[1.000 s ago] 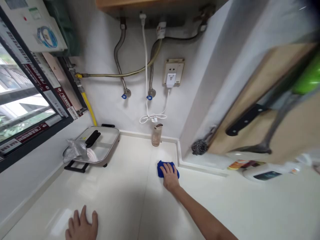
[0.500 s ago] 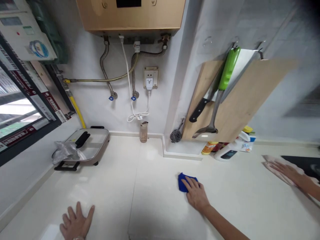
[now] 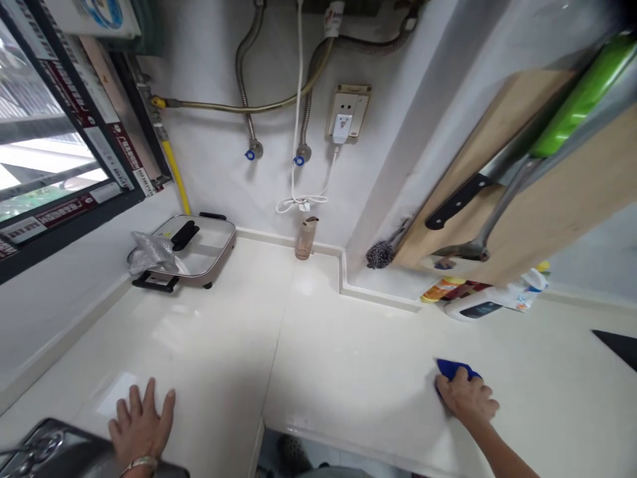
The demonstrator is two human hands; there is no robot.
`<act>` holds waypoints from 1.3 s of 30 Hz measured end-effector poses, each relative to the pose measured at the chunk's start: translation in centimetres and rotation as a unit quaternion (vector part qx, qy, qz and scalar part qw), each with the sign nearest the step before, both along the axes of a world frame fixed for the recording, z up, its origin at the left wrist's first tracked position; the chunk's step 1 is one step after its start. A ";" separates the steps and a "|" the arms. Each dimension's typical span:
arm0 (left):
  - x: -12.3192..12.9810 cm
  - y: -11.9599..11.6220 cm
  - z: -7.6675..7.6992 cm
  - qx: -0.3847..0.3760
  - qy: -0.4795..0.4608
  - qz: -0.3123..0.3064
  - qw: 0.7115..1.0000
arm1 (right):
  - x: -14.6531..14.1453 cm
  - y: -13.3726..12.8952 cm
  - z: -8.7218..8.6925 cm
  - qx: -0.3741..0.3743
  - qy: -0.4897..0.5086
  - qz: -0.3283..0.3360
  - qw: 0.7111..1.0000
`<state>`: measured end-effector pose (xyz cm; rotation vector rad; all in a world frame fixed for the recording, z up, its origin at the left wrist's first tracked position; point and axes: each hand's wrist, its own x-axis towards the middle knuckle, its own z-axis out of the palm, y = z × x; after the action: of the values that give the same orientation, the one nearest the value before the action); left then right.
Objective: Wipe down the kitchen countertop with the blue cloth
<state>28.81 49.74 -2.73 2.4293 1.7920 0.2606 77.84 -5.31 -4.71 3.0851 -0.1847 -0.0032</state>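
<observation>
A blue cloth (image 3: 455, 369) lies bunched on the white countertop (image 3: 348, 358) at the right. My right hand (image 3: 468, 396) grips it, fingers bent over its near side, pressing it against the surface. At the lower left, my left hand (image 3: 141, 421) rests flat on the counter with fingers spread and nothing in it; a bracelet circles its wrist. Just beside that hand is the dark metal edge of a sink (image 3: 79, 451).
An electric pan (image 3: 212, 242) with a plastic bag stands back left. A brownish pitcher (image 3: 305, 239) is by the wall. Bottles (image 3: 475, 303) sit under a hanging cutting board (image 3: 557, 206), knife and green-handled spatula. A black panel (image 3: 620, 345) is far right.
My right hand has moved right with the blue cloth. The view has shifted downward, bringing the sink and the counter's front edge into sight. Another person's hand with a pale cloth has left view.
</observation>
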 end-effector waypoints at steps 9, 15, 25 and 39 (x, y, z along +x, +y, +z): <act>1.6 -0.8 0.9 0.032 -0.007 0.053 0.998 | 3.6 19.4 2.0 0.018 -0.020 0.100 0.995; 1.4 -0.6 0.7 0.009 -0.012 0.066 0.998 | -0.8 32.8 3.3 0.025 -0.002 0.212 0.977; 1.1 -0.8 1.0 0.007 -0.040 0.063 0.997 | -16.8 41.7 4.4 0.039 0.042 0.473 0.879; 1.2 -1.5 1.7 0.028 -0.075 0.022 0.997 | -19.5 16.3 2.0 0.034 0.030 0.407 0.912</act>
<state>30.00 48.28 -1.04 2.3380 1.7980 0.4889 58.36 10.95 -2.70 2.9542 1.1130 -0.0711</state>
